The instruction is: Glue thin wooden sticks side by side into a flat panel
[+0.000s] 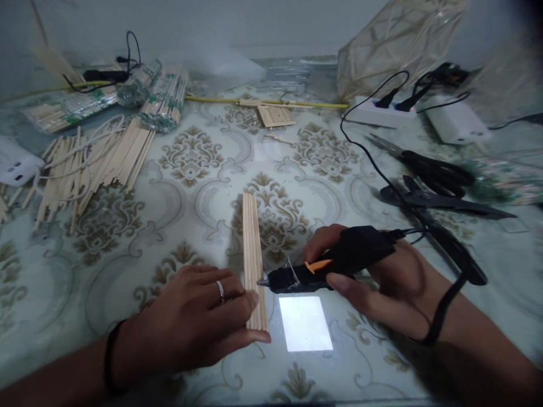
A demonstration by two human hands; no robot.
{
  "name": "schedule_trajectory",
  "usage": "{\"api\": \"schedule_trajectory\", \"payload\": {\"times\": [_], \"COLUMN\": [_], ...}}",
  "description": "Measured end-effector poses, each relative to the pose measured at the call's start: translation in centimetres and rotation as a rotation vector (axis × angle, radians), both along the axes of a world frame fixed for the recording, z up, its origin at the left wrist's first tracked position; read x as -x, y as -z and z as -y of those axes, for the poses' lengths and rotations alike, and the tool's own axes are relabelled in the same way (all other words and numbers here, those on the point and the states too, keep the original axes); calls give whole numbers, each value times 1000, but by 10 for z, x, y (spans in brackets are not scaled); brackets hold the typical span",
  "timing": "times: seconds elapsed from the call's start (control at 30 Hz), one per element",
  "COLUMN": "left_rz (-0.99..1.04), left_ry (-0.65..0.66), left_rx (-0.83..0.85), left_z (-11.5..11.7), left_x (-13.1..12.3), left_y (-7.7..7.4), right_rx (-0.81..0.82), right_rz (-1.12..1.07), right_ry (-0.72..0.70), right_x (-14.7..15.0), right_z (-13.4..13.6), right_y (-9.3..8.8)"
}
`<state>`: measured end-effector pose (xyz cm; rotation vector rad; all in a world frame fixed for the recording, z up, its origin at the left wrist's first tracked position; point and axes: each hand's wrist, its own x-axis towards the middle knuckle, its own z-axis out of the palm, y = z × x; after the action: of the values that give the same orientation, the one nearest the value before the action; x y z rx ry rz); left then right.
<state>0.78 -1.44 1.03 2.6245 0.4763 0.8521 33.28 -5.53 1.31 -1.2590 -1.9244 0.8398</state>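
A narrow strip of wooden sticks (251,243) laid side by side rests on the patterned tablecloth in front of me. My left hand (207,314) grips its near end, with the thumb at the bottom edge and curled fingers at its left side. In my right hand (377,288) is a black hot glue gun (339,257) with an orange trigger. Its metal nozzle points left and meets the strip's right edge, close to my left fingertips. Fine glue strings hang about the gun's front. The black cord runs off behind my right hand.
Loose sticks (97,164) and plastic-wrapped bundles (163,102) lie at the left. A small stick panel (276,116) sits at the back. On the right are scissors (436,169), black pliers (445,200) and a power strip (379,113) with plugs. A stick framework (394,45) stands behind.
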Motion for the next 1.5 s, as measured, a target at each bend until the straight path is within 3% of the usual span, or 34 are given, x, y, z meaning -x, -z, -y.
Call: {"api": "schedule_trajectory", "payload": {"times": [0.53,1.1,1.5], "left_rz": [7,12,3], "left_ry": [-1,-2,-2], "left_rx": [-18,-20,-10], "left_z": [-1,-1,-1], "left_x": [-2,-2,0], "left_y": [2,1,3], "right_rx": [-41,40,8], "right_rz": [-34,-33,8], "right_ry": [25,93,125], "right_x": [4,15,13], "right_z": [-3,-2,-2], "right_y": [0,-16,-9]}}
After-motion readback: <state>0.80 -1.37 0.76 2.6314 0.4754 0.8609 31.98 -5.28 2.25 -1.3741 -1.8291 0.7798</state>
